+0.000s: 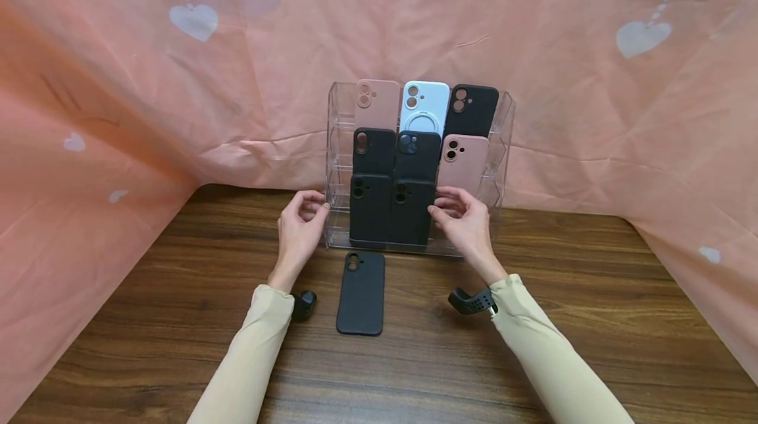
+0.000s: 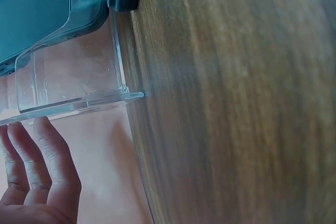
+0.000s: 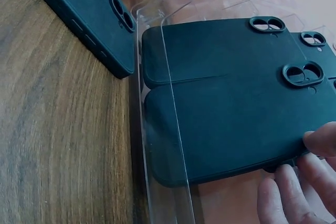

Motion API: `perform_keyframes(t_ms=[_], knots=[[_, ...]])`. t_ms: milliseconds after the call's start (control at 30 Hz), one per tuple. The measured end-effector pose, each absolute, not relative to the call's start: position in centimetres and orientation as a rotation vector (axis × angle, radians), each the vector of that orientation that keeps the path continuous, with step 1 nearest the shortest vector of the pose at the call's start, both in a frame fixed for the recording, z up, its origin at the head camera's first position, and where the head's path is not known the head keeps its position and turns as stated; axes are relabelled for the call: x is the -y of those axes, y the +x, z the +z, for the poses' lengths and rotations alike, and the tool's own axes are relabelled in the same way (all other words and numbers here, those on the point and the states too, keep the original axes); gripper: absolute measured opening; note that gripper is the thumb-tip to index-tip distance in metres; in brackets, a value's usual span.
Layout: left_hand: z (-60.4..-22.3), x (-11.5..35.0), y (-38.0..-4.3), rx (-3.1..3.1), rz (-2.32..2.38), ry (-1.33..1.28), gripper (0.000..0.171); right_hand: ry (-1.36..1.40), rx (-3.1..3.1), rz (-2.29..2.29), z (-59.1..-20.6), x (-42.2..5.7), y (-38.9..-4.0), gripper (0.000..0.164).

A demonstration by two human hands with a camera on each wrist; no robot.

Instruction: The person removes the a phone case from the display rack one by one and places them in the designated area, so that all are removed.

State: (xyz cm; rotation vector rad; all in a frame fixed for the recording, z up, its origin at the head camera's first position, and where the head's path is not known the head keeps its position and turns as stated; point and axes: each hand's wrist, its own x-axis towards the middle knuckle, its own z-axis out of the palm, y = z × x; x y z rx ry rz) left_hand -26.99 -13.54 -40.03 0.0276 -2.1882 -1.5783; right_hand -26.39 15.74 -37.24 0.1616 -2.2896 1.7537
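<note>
A clear acrylic display stand [image 1: 333, 167] holds phone cases in stepped rows. My left hand [image 1: 300, 223] is at its left side; in the left wrist view the extended fingers [image 2: 55, 150] touch the side panel. The lowest row carries two black phone cases, a left one [image 1: 370, 216] and a right one [image 1: 411, 220]. At the right one's edge, my right hand [image 1: 468, 220] pinches it, thumb on the face and fingers by the edge, as the right wrist view shows. Another black phone case [image 1: 361, 295] lies flat on the table before the stand.
Higher rows hold a pink case [image 1: 379, 105], a white ringed case [image 1: 424, 105], a black case [image 1: 474, 111], two more black ones and a lower pink case [image 1: 464, 164]. Pink cloth [image 1: 562, 114] hangs behind and beside the wooden table [image 1: 592, 305].
</note>
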Motion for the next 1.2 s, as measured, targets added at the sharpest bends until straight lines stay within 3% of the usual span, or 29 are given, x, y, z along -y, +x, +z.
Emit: perform_keyframes(t_ms=[1200], knots=[[-40.0, 13.5, -27.0, 2.194, -1.555, 0.040, 0.016, 0.269, 2.068, 1.815, -35.5, -15.8, -25.4, 0.042]])
